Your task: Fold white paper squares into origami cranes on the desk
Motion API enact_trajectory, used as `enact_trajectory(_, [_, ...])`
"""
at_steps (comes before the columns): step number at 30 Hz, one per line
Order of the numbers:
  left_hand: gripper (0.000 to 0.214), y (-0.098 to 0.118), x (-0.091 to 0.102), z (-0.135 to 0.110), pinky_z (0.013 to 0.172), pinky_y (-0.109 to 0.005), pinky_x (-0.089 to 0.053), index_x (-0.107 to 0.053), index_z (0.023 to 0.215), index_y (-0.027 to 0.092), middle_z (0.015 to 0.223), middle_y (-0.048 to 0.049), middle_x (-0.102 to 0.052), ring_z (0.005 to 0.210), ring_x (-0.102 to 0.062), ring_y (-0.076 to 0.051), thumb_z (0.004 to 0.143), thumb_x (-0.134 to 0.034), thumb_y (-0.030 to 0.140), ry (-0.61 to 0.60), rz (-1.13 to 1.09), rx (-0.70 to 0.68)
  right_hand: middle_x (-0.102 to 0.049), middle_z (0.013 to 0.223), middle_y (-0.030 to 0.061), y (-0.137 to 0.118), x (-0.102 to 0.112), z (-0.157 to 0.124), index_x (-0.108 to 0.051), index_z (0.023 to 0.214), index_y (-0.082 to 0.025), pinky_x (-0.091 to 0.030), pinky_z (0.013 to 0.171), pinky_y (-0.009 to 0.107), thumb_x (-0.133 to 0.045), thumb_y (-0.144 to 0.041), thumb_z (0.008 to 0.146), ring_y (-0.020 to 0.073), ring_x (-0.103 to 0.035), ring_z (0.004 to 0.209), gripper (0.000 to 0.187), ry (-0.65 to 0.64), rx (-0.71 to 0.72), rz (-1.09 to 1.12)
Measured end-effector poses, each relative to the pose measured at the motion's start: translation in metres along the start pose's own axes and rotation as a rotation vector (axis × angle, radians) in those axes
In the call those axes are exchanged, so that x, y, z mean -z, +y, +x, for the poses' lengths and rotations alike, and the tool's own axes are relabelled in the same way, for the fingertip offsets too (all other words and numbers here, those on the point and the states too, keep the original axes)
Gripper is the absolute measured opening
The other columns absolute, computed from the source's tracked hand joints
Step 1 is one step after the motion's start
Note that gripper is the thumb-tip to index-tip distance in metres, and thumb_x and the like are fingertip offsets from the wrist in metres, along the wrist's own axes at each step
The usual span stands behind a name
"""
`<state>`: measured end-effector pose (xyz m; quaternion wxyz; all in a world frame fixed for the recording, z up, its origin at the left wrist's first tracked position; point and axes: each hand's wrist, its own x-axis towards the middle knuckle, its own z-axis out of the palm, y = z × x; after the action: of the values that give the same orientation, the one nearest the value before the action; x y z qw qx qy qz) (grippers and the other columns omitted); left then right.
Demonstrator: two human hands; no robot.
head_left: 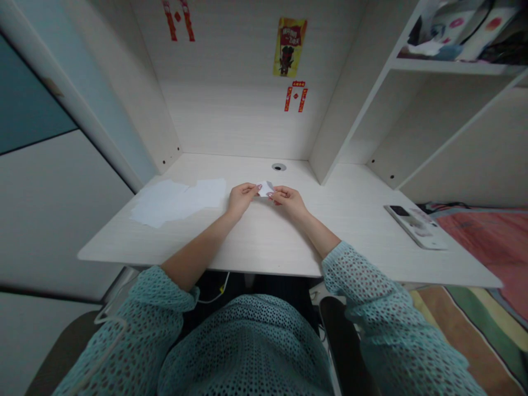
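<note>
Near the centre of the frame, above the pale desk (264,247), a small piece of white paper (264,190) sits between two bare hands; the left hand (240,198) pinches its left end between thumb and fingers, and the right hand (289,199) grips its right end the same way, both closed narrow on it; a greyish flap seems to lift at the paper's upper right, though its folds are too small to read. The likeliest fault, as I judge it, is a tear or a stray crease; uneven pull between the two pinches would cause it, since paper this thin gives little warning; a slack right thumb could also let that flap spring open or skew. Left of centre, loose white sheets (165,201) lie overlapping; a sweep of the left forearm could scatter them, perhaps over the desk's front edge at the lower left. The cable hole (279,167) lies just above the hands in the frame, a poor spot for a dropped scrap; the phone (414,225) at the right rests well apart, so a knock there looks unlikely.
</note>
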<state>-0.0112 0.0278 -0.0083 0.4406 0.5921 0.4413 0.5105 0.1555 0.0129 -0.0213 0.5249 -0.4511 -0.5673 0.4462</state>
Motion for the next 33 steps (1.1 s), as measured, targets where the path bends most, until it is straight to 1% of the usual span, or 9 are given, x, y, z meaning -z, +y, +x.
enact_trajectory(4, [0.032, 0.001, 0.001, 0.002, 0.057, -0.023, -0.043, -0.064, 0.074, 0.016, 0.076, -0.0053, -0.069, 0.072, -0.063, -0.016, 0.069, -0.064, 0.048, 0.027, -0.032, 0.054, -0.064, 0.069, 0.0008, 0.002, -0.002, -0.003, -0.060, 0.106, -0.018, -0.043, 0.059, 0.027, -0.070, -0.045, 0.066, 0.0122, -0.053, 0.057, 0.050, 0.026, 0.163, -0.174])
enact_trajectory(7, [0.034, 0.001, 0.001, 0.002, 0.059, -0.023, -0.043, -0.064, 0.075, 0.016, 0.076, -0.0060, -0.069, 0.074, -0.063, -0.016, 0.069, -0.063, 0.049, 0.048, -0.027, 0.067, -0.066, 0.092, 0.0051, -0.002, 0.000, -0.008, -0.052, 0.121, -0.023, -0.046, 0.068, 0.031, -0.068, -0.043, 0.071, 0.0161, -0.057, 0.072, 0.056, 0.135, 0.379, -0.432])
enact_trajectory(10, [0.036, 0.000, 0.001, 0.002, 0.062, -0.024, -0.044, -0.064, 0.077, 0.017, 0.080, -0.0068, -0.070, 0.076, -0.065, -0.018, 0.069, -0.064, 0.051, 0.058, -0.036, 0.081, -0.063, 0.108, 0.0074, -0.008, 0.005, -0.011, -0.060, 0.111, -0.026, -0.044, 0.083, 0.037, -0.062, -0.040, 0.079, 0.0212, -0.054, 0.094, 0.035, 0.140, 0.597, -0.723])
enact_trajectory(13, [0.036, -0.003, 0.000, 0.003, 0.064, -0.025, -0.045, -0.064, 0.079, 0.017, 0.083, -0.0074, -0.070, 0.077, -0.066, -0.018, 0.068, -0.065, 0.052, 0.031, -0.070, 0.102, -0.063, 0.108, 0.0069, -0.009, 0.010, -0.010, -0.068, 0.101, -0.029, -0.042, 0.084, 0.040, -0.055, -0.035, 0.084, 0.0237, -0.051, 0.099, 0.021, 0.133, 0.676, -0.883])
enact_trajectory(17, [0.038, -0.003, -0.001, 0.003, 0.063, -0.024, -0.045, -0.067, 0.088, 0.017, 0.085, -0.0083, -0.070, 0.079, -0.065, -0.018, 0.070, -0.064, 0.050, -0.008, -0.116, 0.132, -0.066, 0.097, 0.0061, -0.003, 0.009, -0.008, -0.071, 0.094, -0.028, -0.043, 0.081, 0.040, -0.053, -0.031, 0.086, 0.0234, -0.052, 0.094, 0.019, 0.171, 0.665, -0.878])
enact_trajectory(20, [0.045, 0.001, -0.002, 0.001, 0.061, -0.021, -0.045, -0.064, 0.106, 0.019, 0.094, -0.0080, -0.069, 0.082, -0.064, -0.016, 0.073, -0.061, 0.049, -0.064, -0.122, 0.127, -0.067, 0.087, 0.0057, 0.001, 0.005, -0.007, -0.072, 0.088, -0.025, -0.043, 0.081, 0.038, -0.057, -0.033, 0.084, 0.0214, -0.055, 0.088, 0.017, 0.218, 0.608, -0.761])
enact_trajectory(23, [0.054, 0.004, -0.004, -0.003, 0.061, -0.020, -0.045, -0.059, 0.117, 0.021, 0.105, -0.0077, -0.066, 0.087, -0.063, -0.017, 0.069, -0.066, 0.044, -0.128, -0.064, 0.078, -0.066, 0.083, 0.0052, 0.004, 0.002, -0.005, -0.071, 0.081, -0.023, -0.045, 0.078, 0.036, -0.062, -0.036, 0.079, 0.0201, -0.057, 0.084, 0.016, 0.248, 0.510, -0.600])
enact_trajectory(29, [0.061, -0.001, -0.007, -0.002, 0.087, -0.029, -0.046, -0.054, 0.123, 0.016, 0.122, -0.0110, -0.060, 0.106, -0.058, -0.021, 0.067, -0.069, 0.034, -0.173, -0.099, -0.096, -0.063, 0.080, 0.0050, 0.000, -0.005, -0.008, -0.068, 0.075, -0.020, -0.045, 0.065, 0.029, -0.066, -0.042, 0.073, 0.0160, -0.057, 0.075, 0.022, 0.205, 0.420, -0.338])
enact_trajectory(33, [0.062, -0.003, -0.006, 0.000, 0.093, -0.031, -0.044, -0.052, 0.124, 0.015, 0.125, -0.0129, -0.057, 0.109, -0.057, -0.021, 0.067, -0.070, 0.031, -0.191, -0.190, -0.149, -0.063, 0.077, 0.0045, -0.003, -0.009, -0.009, -0.068, 0.072, -0.019, -0.043, 0.063, 0.028, -0.069, -0.043, 0.069, 0.0148, -0.056, 0.072, 0.024, 0.177, 0.358, -0.253])
